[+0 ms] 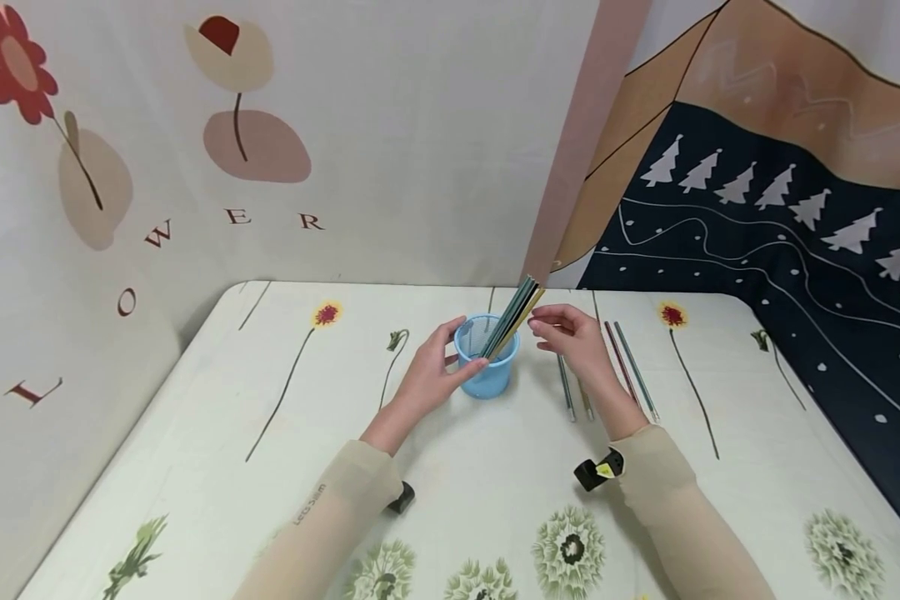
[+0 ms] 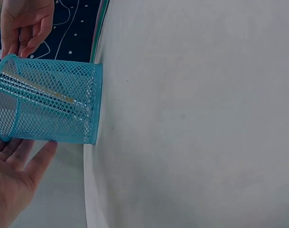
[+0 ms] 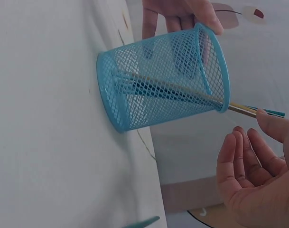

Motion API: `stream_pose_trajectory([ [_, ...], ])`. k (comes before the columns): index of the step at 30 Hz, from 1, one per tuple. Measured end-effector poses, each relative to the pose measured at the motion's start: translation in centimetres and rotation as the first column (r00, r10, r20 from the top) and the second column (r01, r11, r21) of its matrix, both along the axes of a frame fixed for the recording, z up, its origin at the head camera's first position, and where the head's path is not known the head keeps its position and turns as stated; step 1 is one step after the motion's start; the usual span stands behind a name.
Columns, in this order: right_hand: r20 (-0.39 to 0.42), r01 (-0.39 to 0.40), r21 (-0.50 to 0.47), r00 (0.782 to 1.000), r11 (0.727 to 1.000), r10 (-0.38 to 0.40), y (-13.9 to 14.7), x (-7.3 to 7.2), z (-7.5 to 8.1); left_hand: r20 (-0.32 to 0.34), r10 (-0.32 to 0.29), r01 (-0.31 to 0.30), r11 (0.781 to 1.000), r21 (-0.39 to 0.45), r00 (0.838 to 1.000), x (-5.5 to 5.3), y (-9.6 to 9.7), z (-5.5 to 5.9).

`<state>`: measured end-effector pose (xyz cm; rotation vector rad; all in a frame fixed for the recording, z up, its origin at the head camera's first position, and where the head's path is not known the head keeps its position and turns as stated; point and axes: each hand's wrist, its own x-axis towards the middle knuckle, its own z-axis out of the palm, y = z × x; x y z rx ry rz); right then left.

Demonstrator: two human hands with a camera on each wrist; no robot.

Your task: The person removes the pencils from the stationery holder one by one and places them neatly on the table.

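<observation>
A light-blue mesh pencil cup (image 1: 486, 382) stands upright on the table, also seen side-on in the left wrist view. Several pencils (image 1: 512, 321), green, black and yellow, lean to the right inside it. My left hand (image 1: 431, 371) holds the cup from the left, thumb along its near rim and fingers against its side. Beside the pencils' upper ends is my right hand (image 1: 573, 337), with loosely bent fingers and nothing gripped. In the right wrist view its thumb (image 3: 272, 126) is close to the pencils; whether it touches them I cannot tell.
Right of the cup, partly behind my right hand and forearm, lie a green pencil (image 1: 566, 390), a yellowish pencil (image 1: 587, 404), a dark red pencil (image 1: 619, 357) and another green pencil (image 1: 636, 367). A flower-printed cloth (image 1: 465, 467) covers the table; printed curtains (image 1: 420, 150) hang behind.
</observation>
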<state>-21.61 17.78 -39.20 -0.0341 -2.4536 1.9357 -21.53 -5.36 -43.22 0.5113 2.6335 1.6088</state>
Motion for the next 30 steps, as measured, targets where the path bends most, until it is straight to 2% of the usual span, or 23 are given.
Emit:
stream_pose_trajectory([
  [9, 0.019, 0.028, -0.011, 0.999, 1.000, -0.028, -0.9, -0.4, 0.0, 0.007, -0.006, 0.006, 1.000, -0.002, 1.000, -0.1, 0.0, 0.3],
  [18, -0.014, 0.024, -0.001, 1.000, 1.000, -0.024, -1.2, -0.5, -0.6, 0.001, -0.012, 0.012, 1.000, 0.011, 1.000, 0.2, 0.0, 0.0],
  [24, -0.045, 0.012, -0.014, 0.999, 1.000, -0.013, -1.2, -0.4, -0.3, -0.005, -0.016, 0.016, 1.000, 0.018, 1.000, 0.2, 0.0, 0.0],
  [30, -0.018, 0.017, -0.037, 1.000, 0.999, -0.018, -1.0, -0.3, 0.2, -0.007, -0.020, 0.020, 1.000, 0.009, 1.000, 0.1, 0.0, 0.1],
])
